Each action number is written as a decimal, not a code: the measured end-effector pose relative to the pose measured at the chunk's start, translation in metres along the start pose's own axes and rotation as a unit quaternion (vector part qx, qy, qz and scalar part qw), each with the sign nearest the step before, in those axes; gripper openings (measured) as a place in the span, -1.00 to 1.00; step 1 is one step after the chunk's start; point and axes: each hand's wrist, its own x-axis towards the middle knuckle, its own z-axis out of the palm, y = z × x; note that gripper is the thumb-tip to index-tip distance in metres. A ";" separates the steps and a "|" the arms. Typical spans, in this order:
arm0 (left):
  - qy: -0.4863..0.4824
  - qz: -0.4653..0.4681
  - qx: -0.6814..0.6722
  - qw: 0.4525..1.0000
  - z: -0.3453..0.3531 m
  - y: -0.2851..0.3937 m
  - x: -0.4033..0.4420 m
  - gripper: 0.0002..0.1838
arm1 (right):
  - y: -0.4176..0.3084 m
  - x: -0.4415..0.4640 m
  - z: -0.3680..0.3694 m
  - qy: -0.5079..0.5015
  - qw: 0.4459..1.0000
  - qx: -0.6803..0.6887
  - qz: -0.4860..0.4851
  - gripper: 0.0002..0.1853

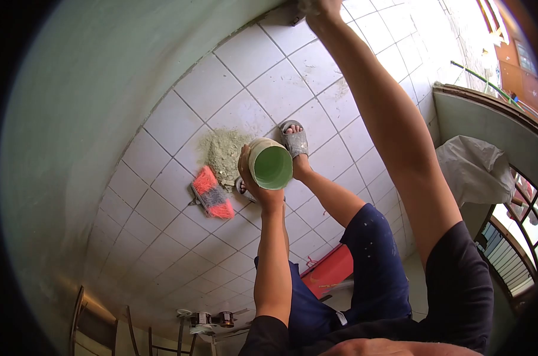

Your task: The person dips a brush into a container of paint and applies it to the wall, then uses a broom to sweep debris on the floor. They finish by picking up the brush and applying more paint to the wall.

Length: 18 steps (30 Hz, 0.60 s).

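My left hand is closed around a round tub. The tub is pale outside and light green inside, and its open mouth faces me. Below it on the tiles lies a heap of pale green crumbly material, next to a brush-like block with pinkish-orange and grey bands. My right hand is far out at the top edge, close to the green wall. Its fingers are blurred and partly cut off. A small dark piece shows beside it, and I cannot tell whether the hand holds it.
My feet in grey sandals stand near the heap on the white tiled floor. A red object lies behind my legs. At right are a white sack and a metal grille. Metal frames and spools stand at lower left.
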 end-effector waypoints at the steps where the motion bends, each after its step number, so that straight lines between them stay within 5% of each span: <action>1: 0.002 0.002 -0.001 1.000 0.000 -0.001 0.000 -0.03 | -0.004 0.002 0.000 -0.002 1.000 0.026 -0.017 -0.58; 5: -0.004 -0.001 0.006 1.000 0.004 -0.002 0.003 -0.02 | 0.071 -0.041 0.084 -0.009 0.978 -0.195 -0.081 -0.79; 6: -0.015 -0.017 0.002 1.000 0.003 0.001 0.003 -0.01 | 0.037 -0.108 0.092 -0.044 0.979 -0.173 -0.101 -0.78; 7: -0.025 -0.031 -0.002 0.999 0.004 0.003 0.005 -0.01 | 0.049 -0.134 0.102 -0.130 0.969 -0.154 -0.140 -0.71; 9: -0.035 -0.033 0.022 0.999 0.008 0.003 0.007 0.01 | 0.052 -0.175 0.104 -0.318 0.940 -0.116 -0.045 -0.68; 11: -0.035 -0.002 0.023 0.999 0.012 -0.007 0.002 0.00 | 0.041 -0.177 0.098 -0.348 0.929 -0.109 -0.053 -0.68; 16: -0.026 0.000 0.004 1.000 0.009 -0.004 0.008 -0.05 | 0.016 -0.044 0.036 -0.204 0.976 -0.069 -0.020 -0.82; 17: -0.019 0.006 0.007 1.000 0.008 -0.004 0.009 -0.06 | 0.002 -0.029 0.023 -0.131 0.983 -0.123 -0.023 -0.61; 18: -0.014 0.004 0.007 1.000 0.007 -0.005 0.010 -0.06 | -0.005 -0.029 0.018 -0.091 0.994 -0.048 -0.043 -0.62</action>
